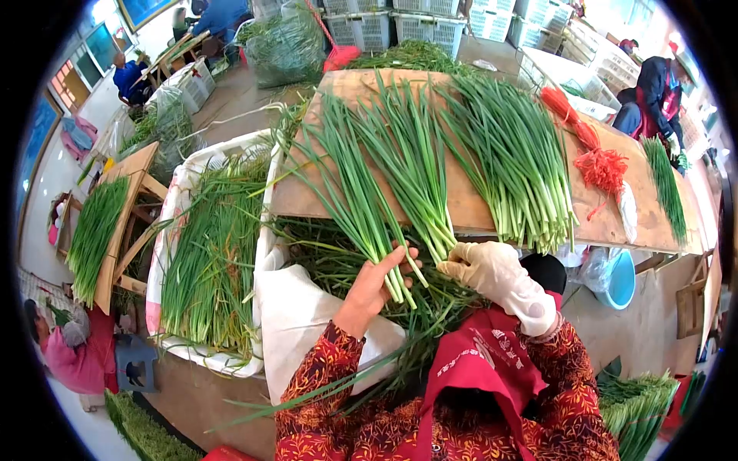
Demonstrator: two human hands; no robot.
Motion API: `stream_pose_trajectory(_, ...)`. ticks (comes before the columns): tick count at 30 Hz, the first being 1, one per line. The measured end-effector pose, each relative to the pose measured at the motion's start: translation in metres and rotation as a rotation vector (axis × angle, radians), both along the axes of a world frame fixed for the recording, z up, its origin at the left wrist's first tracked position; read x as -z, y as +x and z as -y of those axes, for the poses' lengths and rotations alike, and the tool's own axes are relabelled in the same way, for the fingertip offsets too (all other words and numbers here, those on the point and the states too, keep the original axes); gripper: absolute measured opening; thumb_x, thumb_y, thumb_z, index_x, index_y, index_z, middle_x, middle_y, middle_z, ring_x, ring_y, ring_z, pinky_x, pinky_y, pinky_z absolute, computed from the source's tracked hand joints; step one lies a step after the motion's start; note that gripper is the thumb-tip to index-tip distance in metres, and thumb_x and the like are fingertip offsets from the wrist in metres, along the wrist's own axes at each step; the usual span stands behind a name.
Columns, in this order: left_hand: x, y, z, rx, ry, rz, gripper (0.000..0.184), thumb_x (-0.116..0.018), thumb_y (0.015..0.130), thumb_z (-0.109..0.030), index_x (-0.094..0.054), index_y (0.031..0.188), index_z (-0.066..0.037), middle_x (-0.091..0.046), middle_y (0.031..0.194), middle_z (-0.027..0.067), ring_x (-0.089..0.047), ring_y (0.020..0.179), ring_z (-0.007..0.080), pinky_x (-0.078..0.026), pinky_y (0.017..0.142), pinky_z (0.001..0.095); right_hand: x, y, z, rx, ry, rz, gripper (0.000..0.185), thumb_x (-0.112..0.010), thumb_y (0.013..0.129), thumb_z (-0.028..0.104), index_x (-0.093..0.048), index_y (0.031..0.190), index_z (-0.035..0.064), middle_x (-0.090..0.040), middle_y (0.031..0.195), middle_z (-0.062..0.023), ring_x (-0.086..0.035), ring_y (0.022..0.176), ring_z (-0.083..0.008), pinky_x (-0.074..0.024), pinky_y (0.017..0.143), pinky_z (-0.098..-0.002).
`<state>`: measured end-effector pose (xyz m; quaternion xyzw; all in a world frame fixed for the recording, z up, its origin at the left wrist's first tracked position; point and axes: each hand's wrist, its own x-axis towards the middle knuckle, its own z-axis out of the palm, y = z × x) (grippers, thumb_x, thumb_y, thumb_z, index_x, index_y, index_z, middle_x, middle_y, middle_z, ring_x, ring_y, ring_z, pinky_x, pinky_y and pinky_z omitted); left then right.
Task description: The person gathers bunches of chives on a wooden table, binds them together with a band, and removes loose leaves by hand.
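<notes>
My bare left hand (pixel 372 286) is closed round the white stems of a small bunch of green stalks (pixel 350 184), whose leaves lie up over the wooden board (pixel 296 201). To its right, my right hand (pixel 503 278), in a pale glove, has its fingers closed at the stem ends of a second bunch (pixel 411 157), which also rests on the board. A larger pile of stalks (pixel 515 154) lies further right on the same board, with its white ends toward me. Loose stalks hang below the board's near edge, behind my hands.
A white-lined crate (pixel 265 165) of stalks stands left. Red ties (pixel 600 167) and a thin bunch (pixel 665 188) lie right on the board. A blue bucket (pixel 617 280) is below. Co-workers sit left (pixel 81 357) and stand right (pixel 657 96). Stacked crates (pixel 361 32) are behind.
</notes>
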<state>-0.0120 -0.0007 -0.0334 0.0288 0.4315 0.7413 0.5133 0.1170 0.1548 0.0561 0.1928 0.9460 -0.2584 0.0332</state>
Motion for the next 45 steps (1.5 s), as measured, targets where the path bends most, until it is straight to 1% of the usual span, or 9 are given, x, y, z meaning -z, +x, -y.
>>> stream_pose_trajectory(7, -0.002, 0.001, -0.001, 0.026, 0.166, 0.091, 0.031, -0.057, 0.090, -0.025, -0.050, 0.114, -0.005, -0.056, 0.088, -0.0002, -0.057, 0.079, 0.0130, -0.054, 0.073, 0.0340, -0.010, 0.003, -0.003, 0.068, -0.070, -0.125, 0.027, -0.059, 0.085, 0.033, -0.065, 0.094, 0.0081, -0.063, 0.074, -0.0125, -0.063, 0.069, -0.0265, -0.0481, 0.063, -0.0342)
stream_pose_trajectory(10, 0.000, -0.001, 0.001, 0.028, 0.141, 0.094, 0.031, -0.057, 0.090, -0.024, -0.049, 0.114, -0.004, -0.051, 0.084, -0.0020, -0.052, 0.071, 0.0085, -0.054, 0.075, 0.0346, -0.007, 0.005, -0.008, 0.148, -0.001, -0.227, 0.030, -0.056, 0.087, 0.035, -0.063, 0.092, 0.0056, -0.064, 0.078, -0.0165, -0.062, 0.074, -0.0326, -0.0475, 0.066, -0.0390)
stream_pose_trajectory(15, -0.002, 0.003, -0.009, 0.004, 0.009, 0.026, 0.032, -0.063, 0.087, -0.026, -0.056, 0.110, -0.005, -0.058, 0.095, 0.0011, -0.051, 0.067, 0.0084, -0.050, 0.062, 0.0292, 0.009, 0.001, -0.017, 0.181, -0.018, -0.179, 0.034, -0.053, 0.088, 0.035, -0.060, 0.099, 0.0029, -0.064, 0.082, -0.0183, -0.062, 0.081, -0.0336, -0.0471, 0.071, -0.0396)
stream_pose_trajectory(20, -0.009, 0.009, -0.030, -0.008, -0.011, -0.047, 0.034, -0.070, 0.080, -0.033, -0.058, 0.096, -0.006, -0.057, 0.074, -0.0016, -0.055, 0.063, 0.0087, -0.050, 0.057, 0.0276, 0.022, -0.010, 0.002, 0.099, -0.040, -0.147, 0.026, -0.059, 0.083, 0.032, -0.059, 0.092, 0.0081, -0.063, 0.077, -0.0157, -0.061, 0.074, -0.0352, -0.0466, 0.065, -0.0433)
stream_pose_trajectory(25, -0.007, 0.005, -0.035, 0.070, -0.109, -0.114, 0.029, -0.068, 0.081, -0.032, -0.059, 0.091, -0.006, -0.057, 0.074, -0.0004, -0.054, 0.061, 0.0098, -0.047, 0.055, 0.0271, 0.021, -0.010, 0.018, -0.047, 0.172, -0.230, 0.023, -0.061, 0.083, 0.029, -0.060, 0.095, 0.0103, -0.063, 0.079, -0.0130, -0.062, 0.072, -0.0323, -0.0477, 0.063, -0.0387)
stream_pose_trajectory(28, -0.006, 0.005, -0.027, 0.005, -0.086, -0.117, 0.027, -0.065, 0.083, -0.029, -0.061, 0.094, -0.004, -0.058, 0.076, 0.0005, -0.055, 0.063, 0.0107, -0.047, 0.056, 0.0278, 0.016, -0.005, 0.013, -0.062, -0.095, -0.231, 0.025, -0.059, 0.083, 0.033, -0.060, 0.092, 0.0093, -0.063, 0.083, -0.0140, -0.061, 0.076, -0.0347, -0.0475, 0.066, -0.0417)
stream_pose_trajectory(33, -0.004, 0.000, -0.016, 0.022, 0.001, -0.109, 0.030, -0.060, 0.086, -0.023, -0.058, 0.106, -0.001, -0.065, 0.100, 0.0069, -0.059, 0.072, 0.0105, -0.050, 0.058, 0.0269, 0.028, 0.006, -0.008, 0.215, -0.166, -0.249, 0.040, -0.053, 0.087, 0.043, -0.059, 0.096, 0.0044, -0.063, 0.078, -0.0168, -0.062, 0.074, -0.0321, -0.0473, 0.067, -0.0385)
stream_pose_trajectory(40, -0.007, -0.001, -0.023, 0.012, -0.081, -0.061, 0.030, -0.064, 0.085, -0.026, -0.059, 0.105, -0.005, -0.065, 0.090, 0.0029, -0.061, 0.068, 0.0122, -0.051, 0.054, 0.0275, 0.049, -0.004, -0.013, 0.370, -0.846, -0.103, 0.057, -0.051, 0.086, 0.052, -0.056, 0.111, 0.0008, -0.065, 0.084, -0.0086, -0.060, 0.069, -0.0152, -0.0451, 0.059, -0.0280)
stream_pose_trajectory(45, 0.002, -0.002, -0.023, 0.017, -0.101, -0.156, 0.031, -0.065, 0.084, -0.025, -0.058, 0.105, -0.004, -0.063, 0.089, 0.0035, -0.058, 0.071, 0.0106, -0.049, 0.057, 0.0263, 0.059, -0.016, -0.011, 0.266, -1.084, -0.099, 0.042, -0.061, 0.086, 0.039, -0.057, 0.107, 0.0029, -0.065, 0.084, -0.0039, -0.056, 0.063, -0.0075, -0.0435, 0.055, -0.0201)
